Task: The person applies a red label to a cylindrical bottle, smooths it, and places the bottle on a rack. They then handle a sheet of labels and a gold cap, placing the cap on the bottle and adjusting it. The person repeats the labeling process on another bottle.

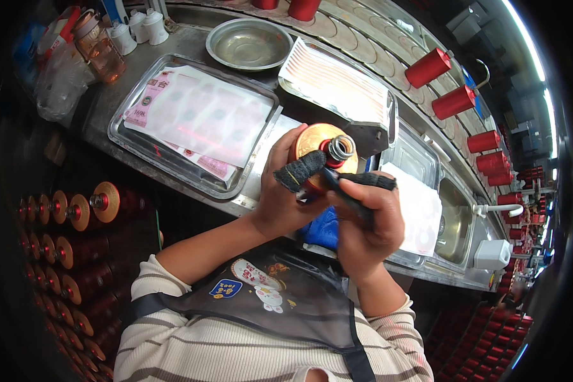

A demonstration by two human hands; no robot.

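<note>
In front of my chest, my left hand [279, 181] is closed around a red bottle [313, 140] with a gold shoulder and a bare, threaded metallic neck. The neck tilts up and away from me. My right hand [372, 223] grips a black-handled tool [355, 202]. A dark, fuzzy cloth-like strip [299, 170] at its end crosses the near side of the bottle's neck and seems to touch it. More of the dark material [372, 181] sticks out beside my right fingers. Most of the bottle's body is hidden behind my left hand.
A metal tray [118, 127] holds white sheets and pink labels. Beyond are a metal basin [226, 60] of liquid and a tray of striped paper strips [337, 73]. Red bottles [428, 68] stand on a slatted conveyor [356, 43]. Bottles [70, 245] fill the lower left; a sink [449, 245] lies right.
</note>
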